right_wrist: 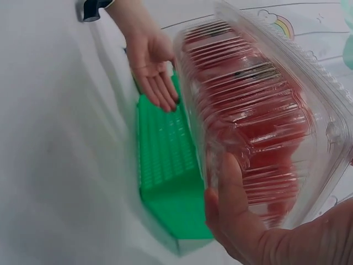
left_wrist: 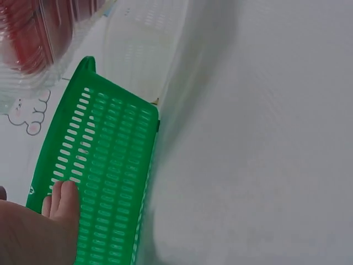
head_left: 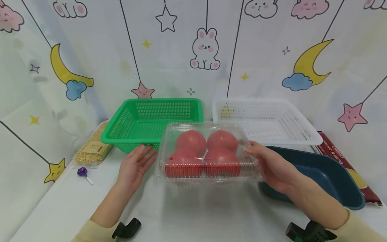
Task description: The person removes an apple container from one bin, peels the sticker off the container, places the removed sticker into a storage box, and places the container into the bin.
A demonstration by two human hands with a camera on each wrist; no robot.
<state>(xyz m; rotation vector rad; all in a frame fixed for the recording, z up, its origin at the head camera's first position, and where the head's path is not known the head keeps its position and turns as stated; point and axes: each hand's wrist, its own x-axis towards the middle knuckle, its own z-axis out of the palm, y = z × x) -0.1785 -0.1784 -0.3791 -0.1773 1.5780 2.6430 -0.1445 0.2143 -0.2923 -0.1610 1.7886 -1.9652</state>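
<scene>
My right hand (head_left: 276,168) grips the right end of a clear plastic clamshell box (head_left: 208,180), its thumb pressed against the side in the right wrist view. Several large red tomatoes (head_left: 191,143) sit inside the box, which is held up above the table. Near the box's left end, my left hand (head_left: 134,168) is held palm up with its fingers extended and nothing in it. Just behind that hand stands a green slotted basket (head_left: 145,129) with a bare floor. In the left wrist view the left fingertips (left_wrist: 67,196) overlap the basket; contact cannot be told.
A white basket (head_left: 269,129) stands at the back right, with a dark blue basin (head_left: 320,174) in front. Beside the basin lies a dark red package (head_left: 347,164). At left are a bag of yellow kernels (head_left: 93,146) and a purple-wrapped lollipop (head_left: 82,171). A patterned curtain (head_left: 181,67) hangs behind.
</scene>
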